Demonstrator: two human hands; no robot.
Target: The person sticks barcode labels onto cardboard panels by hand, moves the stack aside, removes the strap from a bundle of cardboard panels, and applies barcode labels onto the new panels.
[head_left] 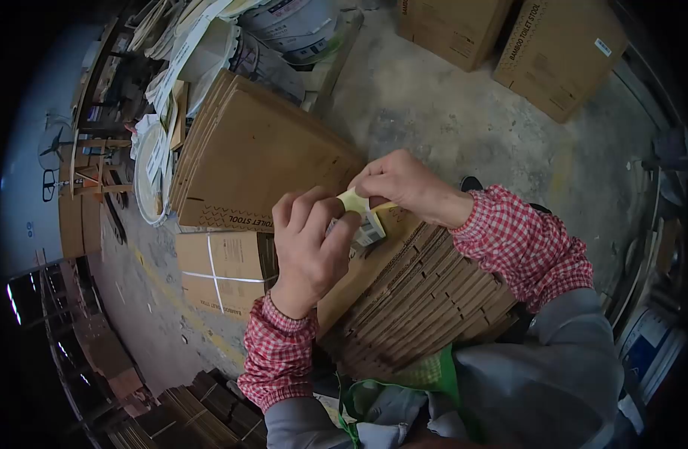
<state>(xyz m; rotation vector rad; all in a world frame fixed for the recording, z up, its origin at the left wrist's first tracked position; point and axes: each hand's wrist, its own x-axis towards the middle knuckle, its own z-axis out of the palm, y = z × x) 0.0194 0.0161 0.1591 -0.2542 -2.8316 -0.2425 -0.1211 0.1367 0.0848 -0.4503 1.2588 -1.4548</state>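
Note:
Both of my hands meet near the middle of the view, above a stack of flattened cardboard boxes [426, 299]. Between them is a small pale yellow-green piece [353, 200], paper or label-like. My right hand [415, 187] pinches its upper edge with thumb and finger. My left hand [312, 243] has its fingers curled round the lower left side of the piece. Just below the fingers, a small whitish item with printed marks [369, 230] shows in part; how it joins the yellow-green piece is hidden.
Upright folded cartons [262, 150] lean at the upper left beside white buckets [284, 30]. A strapped carton bundle [224, 269] lies left of the stack. Two closed cartons [561, 60] stand on the floor at the upper right. More flat cardboard [187, 411] lies at the lower left.

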